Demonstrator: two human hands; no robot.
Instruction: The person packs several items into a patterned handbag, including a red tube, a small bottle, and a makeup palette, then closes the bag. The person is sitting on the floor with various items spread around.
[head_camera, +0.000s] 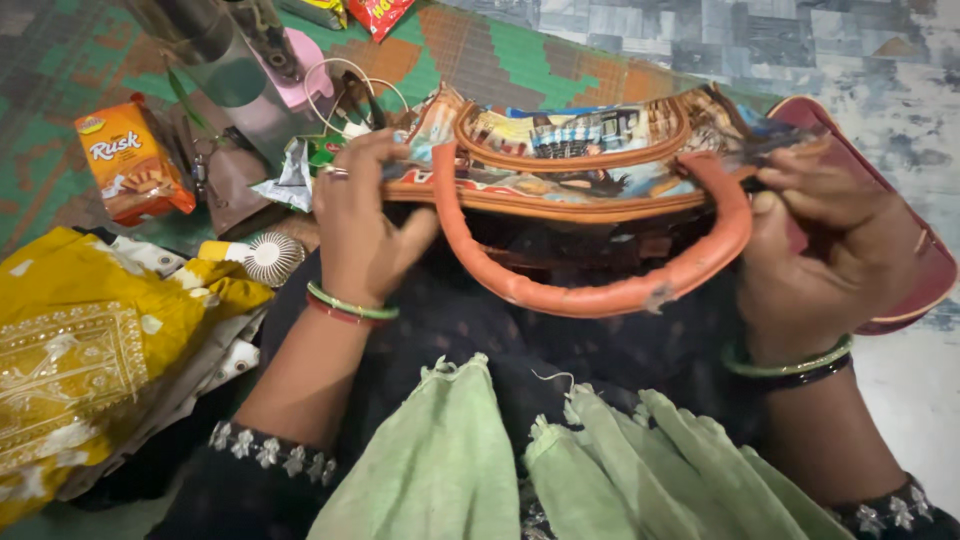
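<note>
A printed handbag with orange trim lies across my lap, its orange handle looping toward me. My left hand grips the bag's left end near the rim. My right hand holds the bag's right end, fingers pinched on the edge. Both wrists wear green bangles. A pale green scarf hangs over my dark clothing below the bag.
On the patterned mat to the left lie an orange snack packet, a small white hand fan, yellow embroidered cloth, a metal bottle, white rings and crumpled wrappers. A maroon tray sits under the bag at right, on tiled floor.
</note>
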